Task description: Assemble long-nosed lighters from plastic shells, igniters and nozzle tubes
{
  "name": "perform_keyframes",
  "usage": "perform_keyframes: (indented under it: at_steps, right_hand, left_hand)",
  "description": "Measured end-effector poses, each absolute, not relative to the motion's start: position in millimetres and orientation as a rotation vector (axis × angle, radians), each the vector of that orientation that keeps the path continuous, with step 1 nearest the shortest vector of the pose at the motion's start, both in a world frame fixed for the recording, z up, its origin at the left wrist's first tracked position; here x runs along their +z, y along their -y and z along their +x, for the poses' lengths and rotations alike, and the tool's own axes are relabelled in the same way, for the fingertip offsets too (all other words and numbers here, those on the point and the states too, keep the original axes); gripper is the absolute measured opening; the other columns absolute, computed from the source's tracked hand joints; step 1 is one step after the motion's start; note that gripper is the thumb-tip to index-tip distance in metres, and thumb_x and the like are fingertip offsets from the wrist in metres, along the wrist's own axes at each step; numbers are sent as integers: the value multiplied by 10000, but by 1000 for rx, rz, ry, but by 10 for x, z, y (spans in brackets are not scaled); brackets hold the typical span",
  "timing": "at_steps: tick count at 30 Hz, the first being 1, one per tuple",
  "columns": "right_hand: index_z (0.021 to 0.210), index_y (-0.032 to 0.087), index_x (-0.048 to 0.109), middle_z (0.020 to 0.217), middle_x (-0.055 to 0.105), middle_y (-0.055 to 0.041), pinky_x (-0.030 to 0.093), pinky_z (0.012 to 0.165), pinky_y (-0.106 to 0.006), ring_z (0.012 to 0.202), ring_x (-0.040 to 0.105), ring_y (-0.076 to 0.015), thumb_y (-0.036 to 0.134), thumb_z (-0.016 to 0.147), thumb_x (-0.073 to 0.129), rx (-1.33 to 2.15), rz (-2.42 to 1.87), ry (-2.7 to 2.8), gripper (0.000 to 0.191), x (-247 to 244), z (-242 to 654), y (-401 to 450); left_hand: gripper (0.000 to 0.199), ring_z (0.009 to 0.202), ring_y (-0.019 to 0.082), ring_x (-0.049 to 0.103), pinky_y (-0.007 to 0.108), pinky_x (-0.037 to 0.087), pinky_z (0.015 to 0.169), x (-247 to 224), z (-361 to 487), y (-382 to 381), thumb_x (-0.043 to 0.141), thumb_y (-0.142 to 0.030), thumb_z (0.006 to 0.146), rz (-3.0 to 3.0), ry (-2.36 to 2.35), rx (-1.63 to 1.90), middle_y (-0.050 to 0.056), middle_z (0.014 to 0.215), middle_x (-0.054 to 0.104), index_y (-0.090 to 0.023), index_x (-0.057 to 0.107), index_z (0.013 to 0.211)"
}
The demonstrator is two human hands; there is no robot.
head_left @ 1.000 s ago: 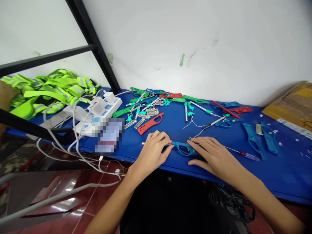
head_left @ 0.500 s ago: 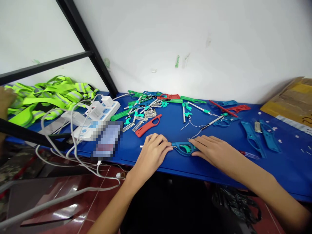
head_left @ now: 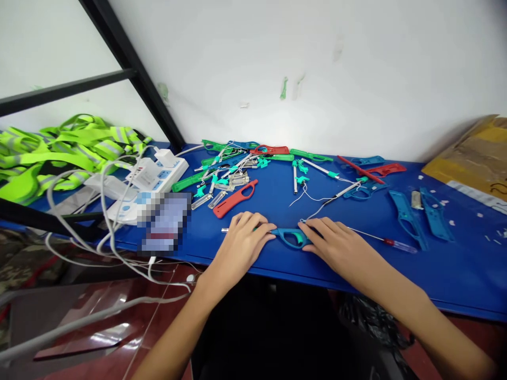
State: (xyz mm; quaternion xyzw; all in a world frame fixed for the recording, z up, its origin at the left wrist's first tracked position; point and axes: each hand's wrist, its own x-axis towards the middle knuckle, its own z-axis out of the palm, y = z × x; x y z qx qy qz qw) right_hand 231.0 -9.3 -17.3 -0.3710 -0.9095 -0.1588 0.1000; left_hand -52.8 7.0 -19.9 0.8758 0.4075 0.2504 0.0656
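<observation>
A blue lighter (head_left: 284, 233) with a looped handle and a green trigger lies near the front edge of the table, between my hands. Its metal tube sticks out past my left hand (head_left: 244, 236), whose fingers are closed around the front part. My right hand (head_left: 328, 238) pinches the handle's other end; its fingertips partly cover it. A thin white wire (head_left: 315, 212) runs from beside my right fingertips toward a metal rod with a green trigger (head_left: 344, 194). Just beyond my left hand lies a red lighter shell (head_left: 234, 200).
A screwdriver (head_left: 400, 245) and blue shell halves (head_left: 407, 219) lie at right, near a cardboard box (head_left: 471, 158). Lighter parts (head_left: 233, 171) are heaped at the back. At left are a phone (head_left: 166, 224), a power strip (head_left: 166, 179), cables and yellow-green reflective straps (head_left: 75, 153).
The view has shifted slightly. Both hands stay on the blue lighter, and the right hand sits a little closer to the left. More of the screwdriver shows. Another person's hand has left the left edge.
</observation>
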Motion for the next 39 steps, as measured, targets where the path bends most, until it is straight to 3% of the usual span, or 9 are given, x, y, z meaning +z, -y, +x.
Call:
perform_keyframes:
  at_steps: [8, 13, 20, 34, 39]
  right_hand:
    - [1566, 179, 566, 1363, 724, -165, 627, 992, -489, 1180, 692, -314, 320, 1153, 479, -286, -1083, 2605, 445, -189, 2317, 117]
    - [1488, 181, 644, 1381, 732, -149, 605, 1072, -498, 1235, 706, -289, 346, 1152, 501, -63, -1140, 2479, 401, -154, 2471, 179]
    - [1477, 263, 689, 1368, 725, -122, 609, 1041, -495, 1203, 691, -281, 333, 1139, 538, 82, -1269, 2289, 377, -218, 2682, 303]
    - [1524, 283, 664, 1433, 696, -109, 627, 1109, -433, 1283, 715, -260, 294, 1129, 564, 182, -1290, 2234, 408, -204, 2626, 458]
    - [1555, 296, 634, 1468, 705, -95, 630, 1126, -452, 1343, 695, -258, 237, 1146, 504, 180, -1276, 2293, 434, -167, 2645, 505]
  left_hand:
    - [277, 1105, 252, 641, 438, 466, 1011, -173, -500, -73, 512, -339, 1162, 2650, -1224, 750, 80, 1197, 730, -227, 737, 1277]
    - [276, 1055, 240, 627, 436, 467, 993, -189, -478, -109, 507, -329, 1163, 2633, -1221, 752, 71, 1149, 727, -218, 754, 1215]
    - [276, 1108, 252, 630, 439, 469, 1015, -202, -437, -97, 500, -319, 1165, 2678, -1180, 743, 89, 1193, 699, -217, 726, 1287]
    - [230, 1148, 269, 645, 471, 469, 1046, -195, -426, -64, 573, -245, 1131, 2770, -1111, 842, 116, 1284, 702, -180, 737, 1279]
    - [196, 1074, 236, 649, 431, 479, 977, -142, -440, -84, 617, -254, 1115, 2687, -1071, 823, 80, 1202, 716, -212, 793, 1192]
